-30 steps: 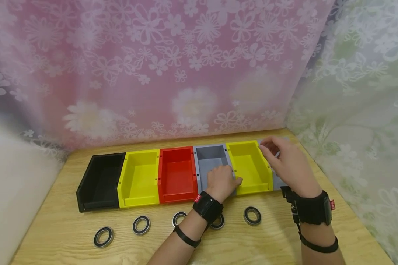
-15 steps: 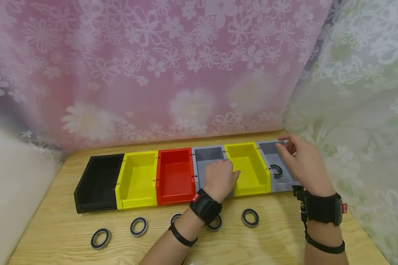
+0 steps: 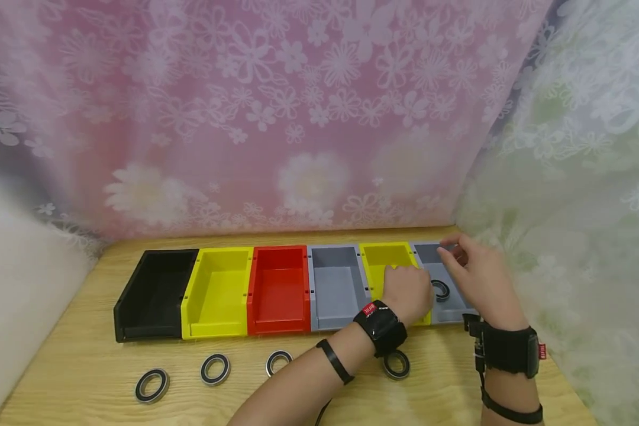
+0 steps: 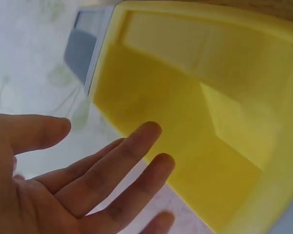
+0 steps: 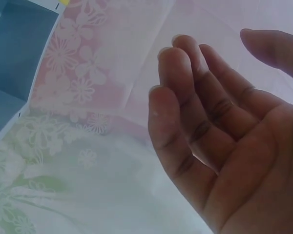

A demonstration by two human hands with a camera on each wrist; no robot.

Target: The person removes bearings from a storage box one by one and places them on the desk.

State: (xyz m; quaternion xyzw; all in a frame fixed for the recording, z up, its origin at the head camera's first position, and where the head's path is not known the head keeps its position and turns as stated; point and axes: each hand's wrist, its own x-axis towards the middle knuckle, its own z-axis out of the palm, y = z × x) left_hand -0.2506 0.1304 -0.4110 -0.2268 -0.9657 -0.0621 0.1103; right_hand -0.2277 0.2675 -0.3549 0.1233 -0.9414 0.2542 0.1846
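My left hand (image 3: 409, 293) is over the front of the right-hand yellow bin (image 3: 387, 255). In the left wrist view its fingers (image 4: 110, 170) are relaxed and spread beside that bin's opening, holding nothing. A black-sealed ball bearing (image 3: 441, 290) leans inside the grey bin (image 3: 452, 307) at the row's right end. Above that bin's right side hovers my right hand (image 3: 481, 278); the right wrist view shows its fingers (image 5: 166, 122) loosely bent with nothing between them.
Leftward in the row stand a grey bin (image 3: 336, 290), a red bin (image 3: 279, 290), a yellow bin (image 3: 220, 290) and a black bin (image 3: 160, 296). Several bearings lie in front, including one bearing (image 3: 396, 364) below my left wrist. A flowered curtain (image 3: 298, 118) hangs behind.
My left hand has moved right, from the grey bin to the right-hand yellow bin. My right hand has shifted right off the end grey bin, and the bearing inside has come into sight.
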